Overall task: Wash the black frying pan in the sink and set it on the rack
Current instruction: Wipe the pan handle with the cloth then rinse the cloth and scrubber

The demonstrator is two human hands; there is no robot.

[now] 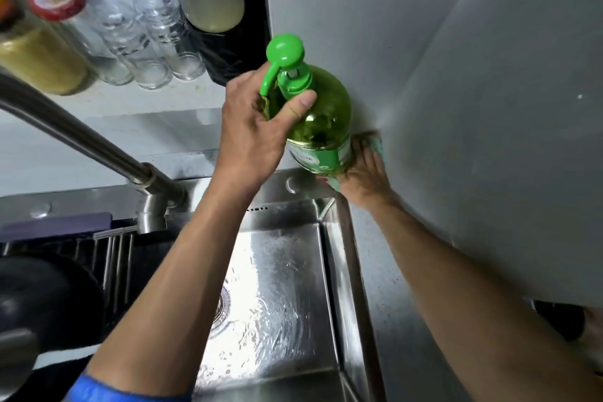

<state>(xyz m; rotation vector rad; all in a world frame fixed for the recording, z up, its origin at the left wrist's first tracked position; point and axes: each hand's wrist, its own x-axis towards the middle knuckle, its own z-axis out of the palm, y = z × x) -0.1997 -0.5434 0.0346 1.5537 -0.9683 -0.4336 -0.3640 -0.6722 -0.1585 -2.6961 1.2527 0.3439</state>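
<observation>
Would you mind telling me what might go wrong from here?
1. The left hand holds the soap bottle only by its neck, tilted; it may slip.
2. The right hand with the sponge sits under the bottle's base, not its nozzle, so soap may miss it.

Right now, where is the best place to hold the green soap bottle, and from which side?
Grip the green soap bottle at its narrow shoulder just under the pump, coming from its left, as the left hand does. The neck fits a hand; the wall is close on its right.
</observation>
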